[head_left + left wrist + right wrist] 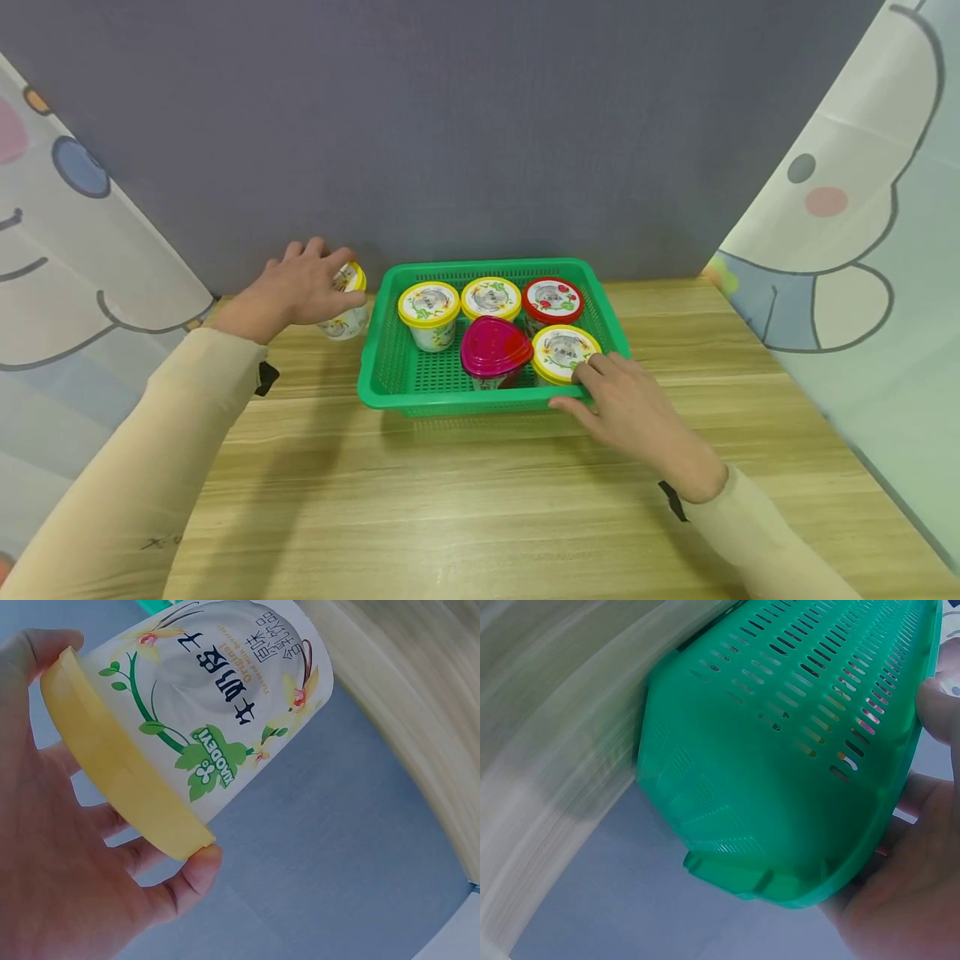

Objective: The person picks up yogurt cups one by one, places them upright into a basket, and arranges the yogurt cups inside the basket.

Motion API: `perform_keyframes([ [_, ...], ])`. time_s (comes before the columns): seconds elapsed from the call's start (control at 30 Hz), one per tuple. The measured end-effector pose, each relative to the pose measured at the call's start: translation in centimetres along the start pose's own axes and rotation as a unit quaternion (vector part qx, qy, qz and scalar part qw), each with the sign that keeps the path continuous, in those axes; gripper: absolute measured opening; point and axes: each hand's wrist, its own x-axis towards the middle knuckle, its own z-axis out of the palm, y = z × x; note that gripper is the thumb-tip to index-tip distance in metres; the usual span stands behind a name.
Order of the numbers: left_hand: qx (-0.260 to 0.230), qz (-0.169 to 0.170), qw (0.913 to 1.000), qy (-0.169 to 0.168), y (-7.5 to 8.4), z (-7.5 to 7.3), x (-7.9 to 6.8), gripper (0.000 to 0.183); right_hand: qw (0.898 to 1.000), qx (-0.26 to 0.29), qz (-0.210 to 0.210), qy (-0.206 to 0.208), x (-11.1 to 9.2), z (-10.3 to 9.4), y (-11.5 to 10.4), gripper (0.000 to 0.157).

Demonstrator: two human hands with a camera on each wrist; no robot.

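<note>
My left hand (303,283) holds a white printed cup (345,325) by its yellow lid (120,765), just left of the green basket (487,267). In the left wrist view, thumb and fingers curl around that lid's edge; whether the cup's base touches the table is unclear. My right hand (626,404) grips the basket's front rim near the right corner, thumb on the outer wall (765,795) and fingers over the top. Inside the basket are cups with yellow lids, one red-lidded cup (552,300) and one with a glossy magenta lid (495,343). The right fingers are beside the front yellow-lidded cup (558,350).
The basket stands on a wood-grain table (450,508), close to a grey panel (465,133) at the back. Cartoon-printed sheets flank the table, one on the left (60,275) and one on the right (847,250).
</note>
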Motion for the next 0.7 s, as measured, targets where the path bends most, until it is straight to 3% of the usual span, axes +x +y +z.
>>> perform_keyframes([
  [0.33,0.023,0.014,0.9995,0.017,1.4,-1.4,-0.3,0.070,1.000,0.001,0.000,0.000,0.0,0.1,-0.1,0.076],
  [0.53,0.023,0.021,0.9991,0.027,2.4,-2.2,-0.4,0.067,1.000,-0.005,0.002,-0.006,0.0,0.0,0.0,0.054],
  [0.7,0.019,0.032,0.9989,0.028,3.1,-2.4,-0.6,0.066,1.000,-0.005,0.003,-0.011,0.0,-0.1,-0.1,0.051],
])
